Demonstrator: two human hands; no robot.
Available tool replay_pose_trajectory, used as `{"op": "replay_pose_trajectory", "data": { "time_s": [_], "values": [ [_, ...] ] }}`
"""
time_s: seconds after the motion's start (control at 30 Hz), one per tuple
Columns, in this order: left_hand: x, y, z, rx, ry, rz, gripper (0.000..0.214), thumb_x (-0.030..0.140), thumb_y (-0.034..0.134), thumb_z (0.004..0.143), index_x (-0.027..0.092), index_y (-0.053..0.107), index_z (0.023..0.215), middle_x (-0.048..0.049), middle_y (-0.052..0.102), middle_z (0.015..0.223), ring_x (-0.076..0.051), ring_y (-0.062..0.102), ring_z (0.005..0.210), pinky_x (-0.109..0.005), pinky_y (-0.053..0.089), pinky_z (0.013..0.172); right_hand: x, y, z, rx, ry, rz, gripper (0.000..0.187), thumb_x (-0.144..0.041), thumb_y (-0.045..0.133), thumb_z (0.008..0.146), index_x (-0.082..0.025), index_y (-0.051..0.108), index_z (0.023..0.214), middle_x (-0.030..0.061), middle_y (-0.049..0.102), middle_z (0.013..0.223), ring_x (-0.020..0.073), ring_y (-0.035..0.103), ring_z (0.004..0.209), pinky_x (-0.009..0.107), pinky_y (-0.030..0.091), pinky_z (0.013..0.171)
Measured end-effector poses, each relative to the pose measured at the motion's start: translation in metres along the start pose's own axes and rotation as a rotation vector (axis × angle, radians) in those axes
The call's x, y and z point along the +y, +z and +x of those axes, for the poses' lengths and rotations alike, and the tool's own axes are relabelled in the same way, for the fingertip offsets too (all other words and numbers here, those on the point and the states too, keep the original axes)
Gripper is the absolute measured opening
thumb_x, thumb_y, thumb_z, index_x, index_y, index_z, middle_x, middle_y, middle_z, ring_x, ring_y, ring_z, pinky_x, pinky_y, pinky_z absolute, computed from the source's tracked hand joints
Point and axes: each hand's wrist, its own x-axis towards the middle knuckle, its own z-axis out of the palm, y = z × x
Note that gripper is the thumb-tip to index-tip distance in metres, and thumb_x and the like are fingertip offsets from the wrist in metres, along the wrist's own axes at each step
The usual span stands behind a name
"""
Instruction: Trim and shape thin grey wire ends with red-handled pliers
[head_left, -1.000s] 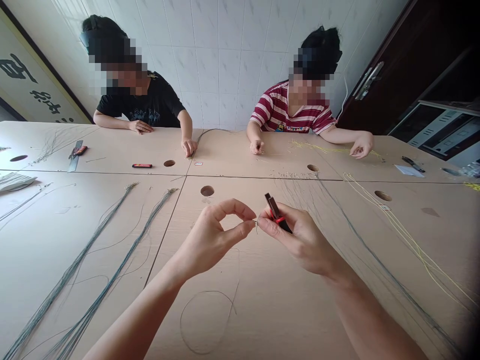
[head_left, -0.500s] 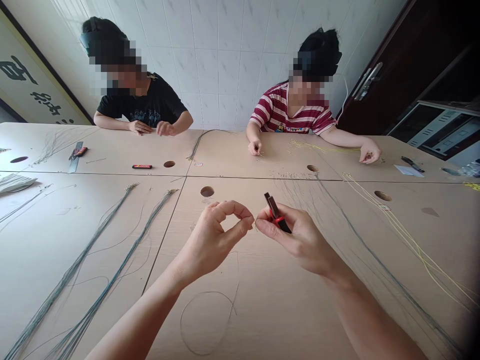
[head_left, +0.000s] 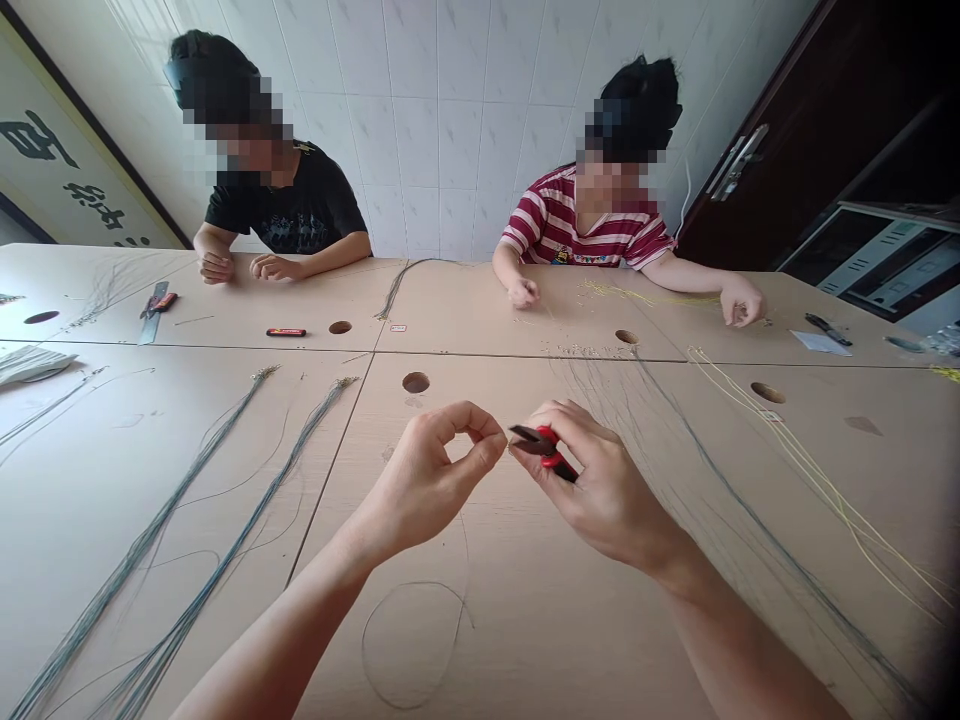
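Observation:
My left hand [head_left: 446, 465] is closed in a pinch, thumb against forefinger, on the end of a thin wire [head_left: 414, 583]. The rest of that wire drops to the table and lies in a loose loop between my forearms. My right hand [head_left: 596, 475] is wrapped round a small pair of pliers [head_left: 541, 440] with red and black handles. Their dark jaws point left, slightly apart, close to my left fingertips. Whatever tiny piece lies between the jaws and my fingertips is too small to make out.
Bundles of grey-green wires [head_left: 217, 480] lie on the left of the table, with more wires [head_left: 720, 460] and yellow strands [head_left: 787, 440] at right. Cable holes [head_left: 415, 383] pierce the tabletop. Two people sit opposite; a utility knife [head_left: 166, 302] and a metal ruler lie far left.
The pliers have turned in my right hand, from jaws pointing up to jaws pointing left toward my left fingertips. My left hand has stayed put. The person in black has shifted both hands.

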Motion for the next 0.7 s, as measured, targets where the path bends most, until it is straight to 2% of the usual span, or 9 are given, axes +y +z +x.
{"op": "replay_pose_trajectory", "data": {
  "time_s": [0.1,0.27,0.33,0.53,0.7],
  "values": [
    [-0.001,-0.002,0.0,-0.008,0.0,-0.02,0.014,0.026,0.055,0.089,0.019,0.061,0.079,0.0024,0.062,0.077,-0.01,0.05,0.068,-0.024,0.039,0.059,0.001,0.0,0.0,0.02,-0.033,-0.019,0.011,-0.014,0.052,0.09,-0.02,0.049,0.082,-0.0008,0.052,0.076,0.0141,0.046,0.074,0.029,0.038,0.071],
    [0.0,-0.002,-0.001,0.02,0.04,-0.059,0.009,0.028,0.059,0.088,0.021,0.064,0.089,0.0003,0.064,0.087,-0.014,0.058,0.085,-0.026,0.045,0.068,-0.003,-0.006,0.001,-0.061,0.213,0.184,0.02,-0.033,0.052,0.094,-0.021,0.05,0.078,-0.0025,0.049,0.071,0.011,0.044,0.064,0.025,0.038,0.06],
    [0.0,-0.002,-0.001,0.028,0.061,-0.055,0.009,0.026,0.06,0.087,0.021,0.064,0.093,-0.0008,0.064,0.089,-0.016,0.059,0.089,-0.027,0.046,0.071,-0.004,-0.009,0.001,-0.092,0.263,0.249,0.023,-0.036,0.052,0.094,-0.021,0.051,0.078,-0.0029,0.048,0.069,0.0105,0.043,0.063,0.025,0.037,0.059],
    [0.0,0.0,-0.001,0.031,0.075,-0.023,0.008,0.023,0.058,0.087,0.021,0.065,0.09,-0.0011,0.065,0.087,-0.015,0.06,0.086,-0.029,0.048,0.074,-0.005,-0.012,0.002,-0.146,0.301,0.357,0.024,-0.039,0.053,0.094,-0.021,0.052,0.077,-0.0038,0.042,0.066,0.0097,0.037,0.059,0.025,0.032,0.055],
    [0.0,-0.001,-0.001,0.028,0.069,-0.014,0.01,0.02,0.056,0.088,0.02,0.064,0.083,0.001,0.064,0.081,-0.012,0.058,0.077,-0.025,0.046,0.067,-0.005,-0.012,0.002,-0.153,0.292,0.326,0.023,-0.038,0.053,0.094,-0.021,0.051,0.078,-0.0034,0.045,0.068,0.0103,0.041,0.062,0.025,0.034,0.057]
  ]
}}
